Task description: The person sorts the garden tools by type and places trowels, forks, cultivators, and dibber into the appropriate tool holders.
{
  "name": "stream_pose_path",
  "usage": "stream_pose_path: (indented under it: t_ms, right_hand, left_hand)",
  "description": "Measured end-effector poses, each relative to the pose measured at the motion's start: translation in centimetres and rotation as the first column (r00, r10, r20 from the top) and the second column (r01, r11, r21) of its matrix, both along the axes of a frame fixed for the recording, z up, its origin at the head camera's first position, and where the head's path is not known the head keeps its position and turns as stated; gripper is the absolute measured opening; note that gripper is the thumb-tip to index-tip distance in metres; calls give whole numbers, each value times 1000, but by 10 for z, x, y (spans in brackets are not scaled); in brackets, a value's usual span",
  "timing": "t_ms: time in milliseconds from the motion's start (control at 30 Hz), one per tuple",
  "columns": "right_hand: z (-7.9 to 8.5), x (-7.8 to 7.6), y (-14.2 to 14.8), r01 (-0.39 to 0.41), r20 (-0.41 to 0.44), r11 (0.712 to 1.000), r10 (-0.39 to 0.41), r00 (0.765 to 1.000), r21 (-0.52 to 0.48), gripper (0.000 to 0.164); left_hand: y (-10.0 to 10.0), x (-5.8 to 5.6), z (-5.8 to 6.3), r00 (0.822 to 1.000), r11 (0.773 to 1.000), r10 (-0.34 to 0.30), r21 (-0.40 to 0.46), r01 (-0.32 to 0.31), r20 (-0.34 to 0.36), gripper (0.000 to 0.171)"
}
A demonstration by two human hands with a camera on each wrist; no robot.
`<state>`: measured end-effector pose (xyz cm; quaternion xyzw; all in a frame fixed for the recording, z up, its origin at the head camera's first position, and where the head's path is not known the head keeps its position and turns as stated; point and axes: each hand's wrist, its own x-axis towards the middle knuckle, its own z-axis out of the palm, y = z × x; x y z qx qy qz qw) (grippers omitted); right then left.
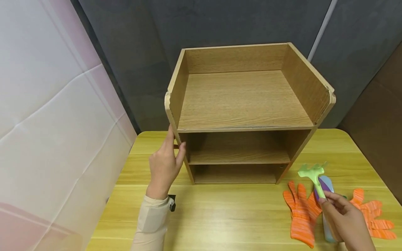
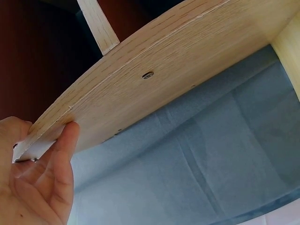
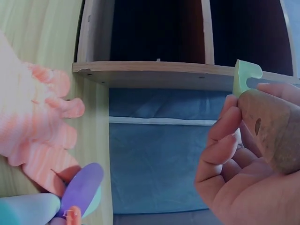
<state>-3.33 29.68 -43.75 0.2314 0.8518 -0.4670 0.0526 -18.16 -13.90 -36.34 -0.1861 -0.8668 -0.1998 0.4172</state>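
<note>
Left hand (image 1: 163,167) grips a wooden shelf (image 1: 245,99); right hand (image 1: 345,216) pinches a green rake (image 1: 314,173).
Left wrist view: a round fitting (image 2: 148,75) in the shelf's outer side. Right wrist: a purple piece (image 3: 84,187), less covered. Head: rake right of the shelf, near orange gloves (image 1: 303,216), over a yellow table (image 1: 232,212); dark wall (image 1: 138,69) behind.

No lettering, numbers or signs are readable.
</note>
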Motion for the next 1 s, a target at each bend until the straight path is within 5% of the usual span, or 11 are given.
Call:
stream_pose_path:
  t_ms: [367, 1000]
  right_hand:
    - [10, 3, -7, -45, -34, 996, 47, 998, 76, 61]
    - [28, 2, -20, -129, -175, 992, 130, 976, 12, 43]
  left_hand:
    - [0, 0, 2, 1000, 1000, -20, 17, 20, 3, 67]
    - [2, 0, 1, 1000, 1000, 18, 12, -18, -24, 63]
